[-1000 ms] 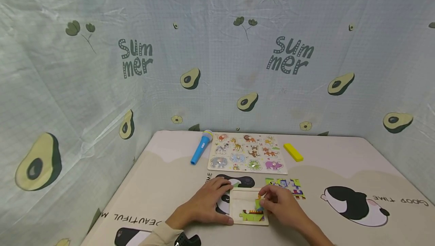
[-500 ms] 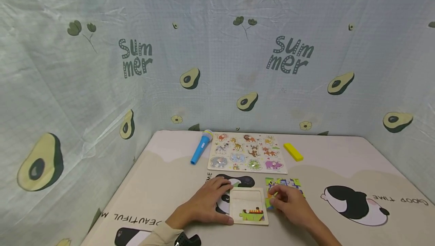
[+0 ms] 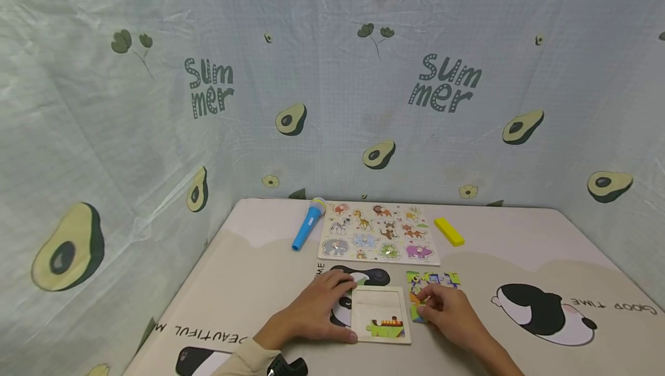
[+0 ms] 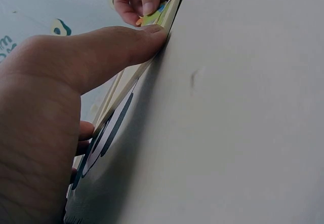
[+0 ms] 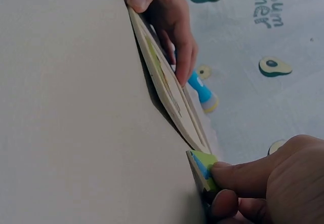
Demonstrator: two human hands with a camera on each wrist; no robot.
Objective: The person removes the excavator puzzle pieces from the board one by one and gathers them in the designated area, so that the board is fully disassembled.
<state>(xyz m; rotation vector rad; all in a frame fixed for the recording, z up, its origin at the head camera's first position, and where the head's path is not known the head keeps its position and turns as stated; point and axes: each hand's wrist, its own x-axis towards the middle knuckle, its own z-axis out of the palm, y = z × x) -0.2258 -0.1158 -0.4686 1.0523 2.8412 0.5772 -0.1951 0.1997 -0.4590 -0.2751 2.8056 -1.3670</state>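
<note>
My left hand (image 3: 318,309) grips a small square wooden puzzle tray (image 3: 373,305) along its left side, thumb at the near corner and fingers at the far one. Joined green pieces (image 3: 381,331) with a red-and-yellow strip lie in the tray's near right part; bare wood shows elsewhere. Just right of the tray, my right hand (image 3: 451,311) pinches a green puzzle piece (image 5: 205,163) with a blue patch between thumb and fingers. The right wrist view has this piece tilted close to the tray's corner. Other colourful puzzle pieces (image 3: 433,278) lie behind the right hand, which partly hides them.
Behind the tray lies a larger animal puzzle board (image 3: 378,233). A blue toy microphone (image 3: 307,227) is at its left, a yellow block (image 3: 449,231) at its right. A printed curtain (image 3: 332,87) stands along the table's back edge.
My right hand has lifted the green piece from the tray's right side and moved it right, beside the loose pieces. The left hand stays on the tray.
</note>
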